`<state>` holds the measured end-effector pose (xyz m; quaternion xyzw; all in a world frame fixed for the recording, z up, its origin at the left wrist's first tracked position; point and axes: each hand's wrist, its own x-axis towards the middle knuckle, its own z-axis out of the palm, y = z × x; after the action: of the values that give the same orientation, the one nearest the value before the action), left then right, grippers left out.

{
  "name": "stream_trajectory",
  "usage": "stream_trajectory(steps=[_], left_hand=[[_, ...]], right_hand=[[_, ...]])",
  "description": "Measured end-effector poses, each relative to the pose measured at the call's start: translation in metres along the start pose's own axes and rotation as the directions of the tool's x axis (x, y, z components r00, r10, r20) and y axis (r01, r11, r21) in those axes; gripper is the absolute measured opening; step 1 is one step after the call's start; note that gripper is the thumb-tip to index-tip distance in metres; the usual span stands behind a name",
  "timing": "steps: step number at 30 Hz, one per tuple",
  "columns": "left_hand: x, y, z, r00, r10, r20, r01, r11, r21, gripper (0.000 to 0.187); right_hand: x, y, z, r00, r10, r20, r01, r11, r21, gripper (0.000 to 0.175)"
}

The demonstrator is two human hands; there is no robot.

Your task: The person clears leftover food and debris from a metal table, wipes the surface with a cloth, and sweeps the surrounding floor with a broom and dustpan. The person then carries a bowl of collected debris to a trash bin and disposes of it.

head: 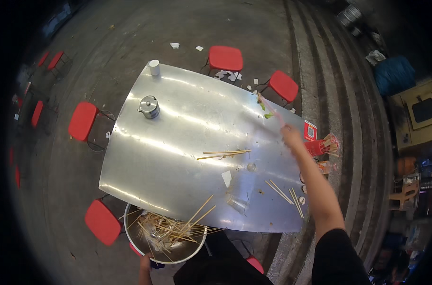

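Observation:
My right hand (291, 136) reaches over the right part of the metal table (173, 135), closed on a blurred pinkish tool with a long thin handle (275, 113). Its far end lies by green leafy scraps (268, 115) at the table's far edge. Below the table's near edge, my left hand (145, 261) is at the rim of a large metal basin (201, 245), its fingers mostly hidden. Many thin wooden sticks (169, 231) and crumpled clear plastic lie in the basin. Loose chopsticks (223, 154), a paper scrap (226, 178) and a clear plastic cup (237, 203) lie on the table.
A metal pot (149, 107) and a white cup (154, 67) stand at the left. A red holder of sticks (314, 147), a printed red card (310, 130) and small round dishes line the right edge. Red stools (225, 58) surround the table; steps (322, 89) run along the right.

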<state>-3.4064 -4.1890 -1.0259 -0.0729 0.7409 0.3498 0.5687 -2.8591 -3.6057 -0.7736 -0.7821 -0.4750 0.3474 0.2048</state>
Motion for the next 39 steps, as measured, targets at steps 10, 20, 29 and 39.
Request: stream_trajectory(steps=[10, 20, 29, 39], left_hand=[[-0.020, 0.022, 0.012, 0.995, -0.102, -0.013, 0.103, 0.980, 0.169, 0.026], [-0.025, 0.011, 0.012, 0.997, -0.031, -0.065, 0.041, 0.986, 0.161, 0.025], [-0.025, 0.007, 0.008, 0.998, 0.029, -0.062, -0.021, 0.991, 0.132, 0.031], [-0.032, 0.004, 0.011, 0.996, 0.052, -0.076, -0.048, 0.997, 0.057, 0.022]], right_hand=[[0.125, -0.054, 0.080, 0.993, 0.122, -0.005, -0.115, 0.946, 0.304, 0.022], [-0.097, 0.021, 0.089, 0.906, -0.344, 0.247, 0.394, 0.899, -0.192, 0.052], [0.087, 0.009, -0.017, 0.991, 0.130, -0.027, -0.127, 0.989, 0.071, 0.023], [0.035, -0.020, -0.034, 0.876, 0.346, 0.335, -0.371, 0.929, 0.010, 0.015]])
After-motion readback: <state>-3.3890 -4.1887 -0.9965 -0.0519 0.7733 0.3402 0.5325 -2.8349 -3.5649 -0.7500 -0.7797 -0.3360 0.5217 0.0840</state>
